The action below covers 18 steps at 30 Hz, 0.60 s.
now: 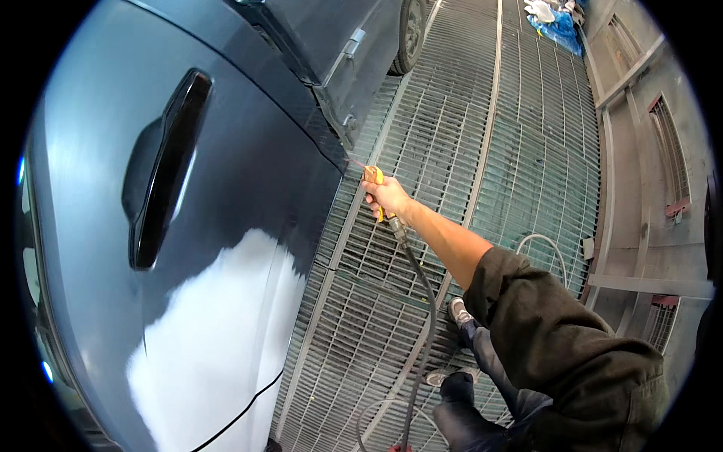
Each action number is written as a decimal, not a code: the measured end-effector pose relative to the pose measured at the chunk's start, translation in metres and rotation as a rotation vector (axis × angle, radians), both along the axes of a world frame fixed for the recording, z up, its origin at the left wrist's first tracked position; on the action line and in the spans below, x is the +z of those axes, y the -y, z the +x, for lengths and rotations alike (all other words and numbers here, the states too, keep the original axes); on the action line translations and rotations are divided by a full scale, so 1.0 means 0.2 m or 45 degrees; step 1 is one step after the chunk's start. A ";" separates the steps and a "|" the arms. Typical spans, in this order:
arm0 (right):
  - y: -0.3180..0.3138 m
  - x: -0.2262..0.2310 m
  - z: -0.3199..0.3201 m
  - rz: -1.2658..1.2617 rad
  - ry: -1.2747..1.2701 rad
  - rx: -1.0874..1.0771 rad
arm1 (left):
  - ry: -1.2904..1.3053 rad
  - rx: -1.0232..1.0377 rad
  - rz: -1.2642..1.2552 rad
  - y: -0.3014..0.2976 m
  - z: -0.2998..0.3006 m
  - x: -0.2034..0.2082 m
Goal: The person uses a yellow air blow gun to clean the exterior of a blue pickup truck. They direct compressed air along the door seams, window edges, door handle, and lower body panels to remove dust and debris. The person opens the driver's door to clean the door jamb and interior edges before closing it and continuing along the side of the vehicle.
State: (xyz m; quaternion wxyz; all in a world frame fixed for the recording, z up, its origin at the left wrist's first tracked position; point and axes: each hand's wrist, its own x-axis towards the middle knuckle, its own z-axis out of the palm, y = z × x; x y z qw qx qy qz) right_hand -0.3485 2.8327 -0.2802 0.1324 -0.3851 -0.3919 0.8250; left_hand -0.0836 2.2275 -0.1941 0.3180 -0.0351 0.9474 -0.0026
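My right hand is closed around a yellow and orange air blow gun, whose thin nozzle points left to the lower edge of a dark blue-grey car door. From a metal coupling under my fist, a dark air hose runs down past my legs. The door carries a black handle and a large whitish patch with ragged edges. A thin black cord lies across that patch. My left hand is out of the picture.
Underfoot is a metal floor grating. Another vehicle panel and a wheel stand beyond the door. Along the right runs a metal wall with vents. Blue and white plastic sheeting lies far right; a pale hose loop rests nearer.
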 end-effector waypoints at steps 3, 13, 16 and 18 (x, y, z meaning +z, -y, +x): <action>-0.04 -0.09 -0.04 -0.072 0.075 -0.008 | -0.063 -0.071 0.211 -0.10 0.05 0.12; -0.05 -0.31 -0.18 0.032 0.134 -0.200 | 0.258 0.106 -0.300 -0.37 0.11 0.25; -0.04 -0.37 -0.17 0.093 0.178 -0.088 | 0.252 0.089 -0.029 -0.19 0.20 0.14; -0.03 -0.38 -0.16 0.129 0.322 0.065 | 0.276 0.079 0.046 -0.20 0.18 0.16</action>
